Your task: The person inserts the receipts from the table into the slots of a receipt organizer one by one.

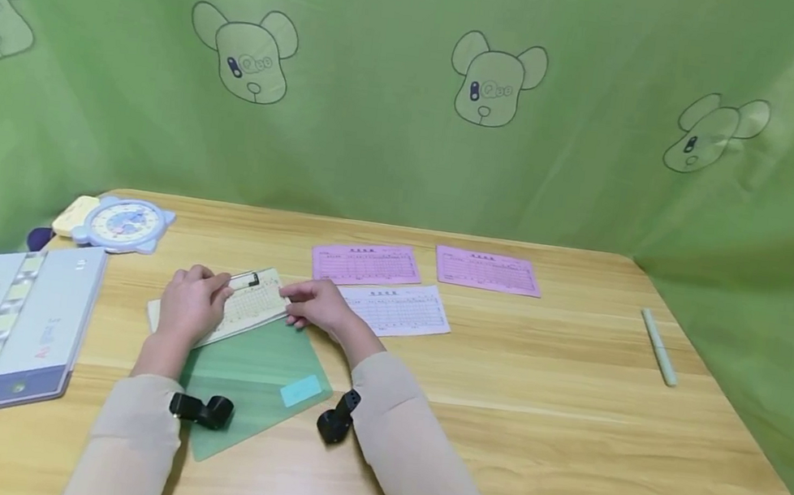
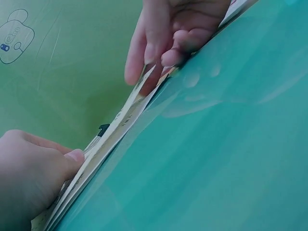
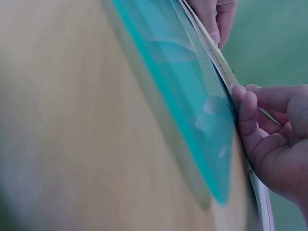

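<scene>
A pad of cream printed forms [image 1: 246, 305] lies tilted across the top of a translucent green sheet [image 1: 243, 401]. My left hand [image 1: 192, 302] grips the pad's left part, its thumb along the near page edges in the left wrist view. A slim pale thing with a black end [image 1: 246, 279] lies on the pad beside these fingers; its kind is unclear. My right hand [image 1: 323, 304] pinches the pad's right end. In the left wrist view the top page [image 2: 144, 79] stands lifted from those below, near the right fingers.
A white form [image 1: 397, 310] lies partly under my right hand, with two pink forms [image 1: 366, 263] [image 1: 488, 271] behind it. A blue binder [image 1: 6, 325] and a round blue clock-like thing [image 1: 123, 224] are at left. A pale green pen [image 1: 659, 348] lies far right.
</scene>
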`<state>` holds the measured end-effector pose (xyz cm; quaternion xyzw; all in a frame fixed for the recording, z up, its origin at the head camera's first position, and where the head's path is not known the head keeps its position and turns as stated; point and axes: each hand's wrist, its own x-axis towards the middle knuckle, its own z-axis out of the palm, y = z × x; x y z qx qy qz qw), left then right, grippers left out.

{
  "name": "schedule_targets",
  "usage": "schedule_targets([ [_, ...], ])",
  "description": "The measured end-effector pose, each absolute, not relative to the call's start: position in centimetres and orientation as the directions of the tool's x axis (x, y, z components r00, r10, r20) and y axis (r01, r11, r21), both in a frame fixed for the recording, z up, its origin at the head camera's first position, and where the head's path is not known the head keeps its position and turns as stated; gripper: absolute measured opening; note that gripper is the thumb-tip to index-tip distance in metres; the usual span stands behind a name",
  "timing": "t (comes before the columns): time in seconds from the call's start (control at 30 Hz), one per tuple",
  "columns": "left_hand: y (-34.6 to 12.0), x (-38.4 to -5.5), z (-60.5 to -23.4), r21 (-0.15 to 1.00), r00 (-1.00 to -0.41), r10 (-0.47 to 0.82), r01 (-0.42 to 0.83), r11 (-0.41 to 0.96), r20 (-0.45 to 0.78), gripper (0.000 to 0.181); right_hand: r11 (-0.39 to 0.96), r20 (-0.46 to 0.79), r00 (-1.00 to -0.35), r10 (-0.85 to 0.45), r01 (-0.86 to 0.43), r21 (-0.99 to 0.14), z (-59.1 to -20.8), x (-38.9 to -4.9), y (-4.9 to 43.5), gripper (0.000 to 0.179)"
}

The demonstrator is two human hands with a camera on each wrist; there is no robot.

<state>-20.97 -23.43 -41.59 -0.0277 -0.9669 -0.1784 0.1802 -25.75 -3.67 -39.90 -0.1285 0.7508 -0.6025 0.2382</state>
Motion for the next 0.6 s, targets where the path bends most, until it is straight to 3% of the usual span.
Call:
schedule_targets([
  [0.3, -23.5, -20.8, -41.5, 0.371, -0.937, -0.027, 0.112, 0.922, 0.349, 0.030, 0.228, -0.196, -0.844, -0.500, 0.090, -0.970, -39.0, -25.1, -1.2, 0.032],
  [0.6, -23.4, -20.7, -41.4, 0.425, -0.944, -0.045, 0.104, 0.899, 0.326, 0.031, 0.225, -0.082, -0.835, -0.544, -0.051, -0.973, -37.1, -24.6, 2.8, 0.038],
])
